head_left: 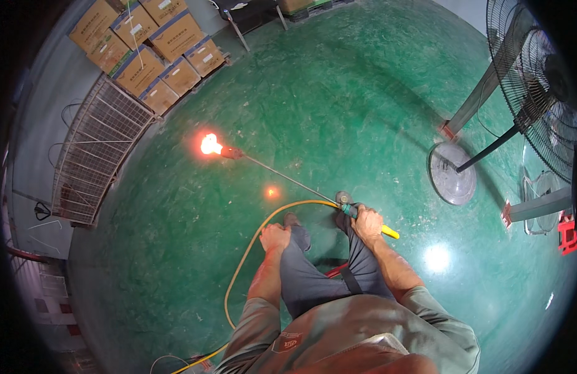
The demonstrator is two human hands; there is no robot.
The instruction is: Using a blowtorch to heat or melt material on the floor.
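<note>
My right hand (367, 224) is wrapped round the handle of a gas torch (282, 176), above my right knee. A thin metal tube runs from the handle to the far left, ending in a reddish-brown burner head (231, 152). Bright orange-white flame (210, 144) glows at its tip. A yellow piece (390, 232) sticks out behind my right hand. My left hand (275, 238) rests over my left knee, holding nothing I can see; its fingertips are partly hidden. Beside it curves a yellow hose (237, 274), which reaches the torch near the handle.
Stacked cardboard boxes (178, 36) and a wire-mesh frame (101, 146) stand at the far left. A large floor fan (452, 173) and metal posts (538, 206) are on the right, with a red stool (568, 235) beyond. A small orange glow (271, 192) shows on the green floor (338, 112).
</note>
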